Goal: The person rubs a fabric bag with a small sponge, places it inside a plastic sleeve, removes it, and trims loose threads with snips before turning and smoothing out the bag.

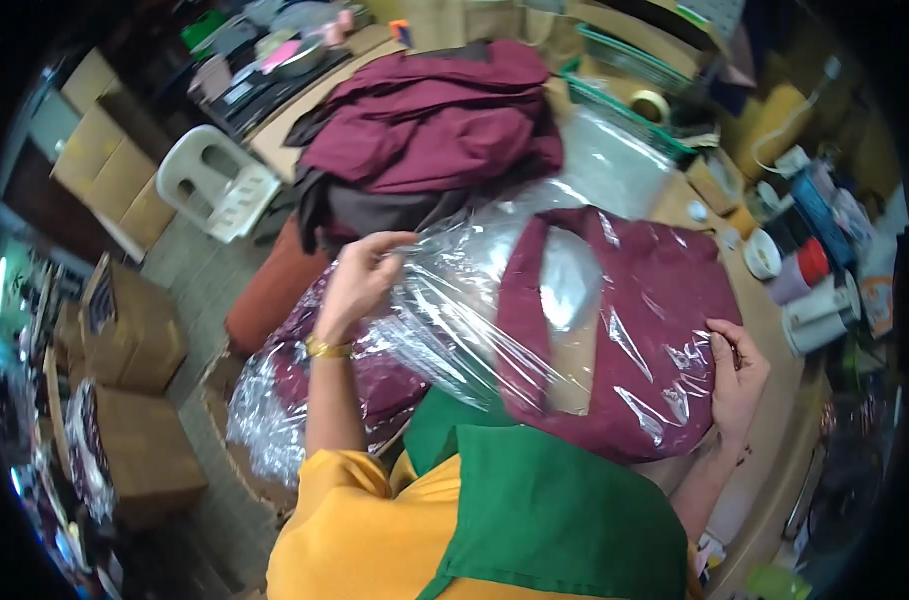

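Observation:
A folded maroon cloth item (pixel 665 300) with a strap-like loop, resembling a tote bag, lies inside a clear plastic bag (pixel 455 310) in front of me. My left hand (pixel 367 280) pinches the gathered plastic at the bag's left end. At the opposite side, my right hand (pixel 740 375) grips the edge of the wrapped maroon item, thumb on top and some fingers hidden. Below my left forearm, more plastic-wrapped maroon cloth (pixel 295 390) sits in an open carton.
A pile of maroon and dark cloth (pixel 435 125) rests on the table beyond. Clear plastic sheets (pixel 615 160) lie beside a green basket (pixel 625 95). Cups and a white mug (pixel 823 315) line the right side. A white plastic chair (pixel 220 185) and cardboard boxes (pixel 150 450) stand at left.

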The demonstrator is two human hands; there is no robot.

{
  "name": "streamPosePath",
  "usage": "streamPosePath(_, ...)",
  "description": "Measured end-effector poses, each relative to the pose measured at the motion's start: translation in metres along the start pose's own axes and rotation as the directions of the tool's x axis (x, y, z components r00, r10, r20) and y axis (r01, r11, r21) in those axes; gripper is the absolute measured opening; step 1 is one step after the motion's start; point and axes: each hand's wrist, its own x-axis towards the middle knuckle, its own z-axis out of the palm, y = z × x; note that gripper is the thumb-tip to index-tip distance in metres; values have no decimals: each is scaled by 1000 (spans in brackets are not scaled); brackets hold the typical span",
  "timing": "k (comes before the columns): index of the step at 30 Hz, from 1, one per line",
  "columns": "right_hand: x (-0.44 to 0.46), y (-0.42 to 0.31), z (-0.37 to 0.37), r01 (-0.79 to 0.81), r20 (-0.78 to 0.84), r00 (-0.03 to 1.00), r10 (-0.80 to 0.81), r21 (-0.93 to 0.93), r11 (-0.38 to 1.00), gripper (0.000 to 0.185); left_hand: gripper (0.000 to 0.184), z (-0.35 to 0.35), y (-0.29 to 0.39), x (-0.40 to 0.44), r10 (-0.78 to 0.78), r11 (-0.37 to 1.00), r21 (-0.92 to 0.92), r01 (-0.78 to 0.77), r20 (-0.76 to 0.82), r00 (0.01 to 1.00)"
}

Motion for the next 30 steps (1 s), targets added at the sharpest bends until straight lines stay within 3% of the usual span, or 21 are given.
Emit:
streamPosePath(2, -1, -55, 46, 248, 64, 965, -253, 85, 965, 16, 34, -60, -34, -46, 56, 995, 87, -39, -210, 976)
streamPosePath(3, -2, -79, 68, 373, 89, 919, -383, 111, 921, 16, 34, -87, -27, -77, -56, 995, 64, 78, -299, 953)
streamPosePath(5, -3, -112, 112, 630, 164, 730, -664, 216, 746, 20, 35, -138, -58, -137, -76, 989, 74, 125, -475, 877)
streamPosePath(6, -6, -116, 138, 677, 174, 648, -741, 313, 666, 23, 36, -165, -86, -168, -117, 978, 74, 196, -583, 804)
streamPosePath(7, -7, -126, 163, 730, 223, 555, -801, 331, 598, 26, 35, -187, -108, -201, -121, 921, 197, 335, -673, 729)
streamPosePath(8, -12, -132, 193, 677, 278, 555, -784, 397, 619, 28, 38, -199, -121, -227, -106, 698, 366, 615, -797, 594)
streamPosePath(9, -17, -132, 226, 624, 304, 590, -748, 417, 661, 29, 47, -195, -104, -237, -77, 359, 395, 845, -891, 448)
streamPosePath(10, -22, -123, 264, 584, 366, 593, -718, 418, 696, 29, 47, -194, -111, -236, -80, 355, 389, 850, -894, 442)
streamPosePath(12, -34, -90, 341, 520, 411, 607, -680, 441, 731, 27, 56, -190, -145, -223, 111, 401, 499, 768, -859, 501)
streamPosePath(14, -51, -54, 395, 424, 547, 610, -573, 385, 820, 24, 61, -149, -176, -192, 36, 410, 576, 707, -785, 619)
streamPosePath(16, -66, -14, 425, 402, 677, 592, -438, 223, 888, 27, 66, -102, -241, -167, -105, 547, 525, 652, -730, 676)
streamPosePath(18, -72, 28, 446, 374, 667, 620, -413, 212, 903, 28, 70, -63, -255, -148, -294, 507, 566, 649, -595, 748)
streamPosePath(19, -64, 28, 448, 377, 666, 619, -415, 212, 902, 28, 72, -50, -265, -135, -301, 504, 577, 642, -580, 757)
streamPosePath(21, -56, 22, 440, 249, 750, 605, -268, 141, 958, 36, 76, -35, -294, -120, -285, 495, 610, 618, -558, 779)
streamPosePath(22, -56, 7, 429, 246, 752, 605, -262, 136, 960, 36, 76, -32, -304, -111, -290, 496, 611, 618, -554, 780)
streamPosePath(23, -57, -18, 416, 439, 725, 576, -377, 115, 891, 43, 77, -32, -312, -102, -283, 475, 628, 616, -554, 783)
streamPosePath(24, -57, -34, 408, 615, 700, 524, -485, 84, 784, 51, 78, -33, -318, -92, -273, 454, 646, 614, -555, 786)
streamPosePath(25, -63, -38, 402, 705, 837, 351, -420, 58, 707, 60, 80, -34, -324, -85, -278, 455, 653, 605, -541, 793)
streamPosePath(26, -71, -45, 399, 798, 972, 103, -212, 46, 601, 68, 80, -34, -328, -81, -277, 455, 658, 600, -536, 797)
streamPosePath(28, -93, -21, 405, 732, 986, -136, 93, 37, 680, 74, 82, -30, -344, -76, -330, 450, 665, 596, -496, 803)
streamPosePath(30, -100, 10, 424, 733, 981, -151, 119, 30, 680, 76, 88, -25, -364, -75, -377, 452, 656, 604, -473, 797)
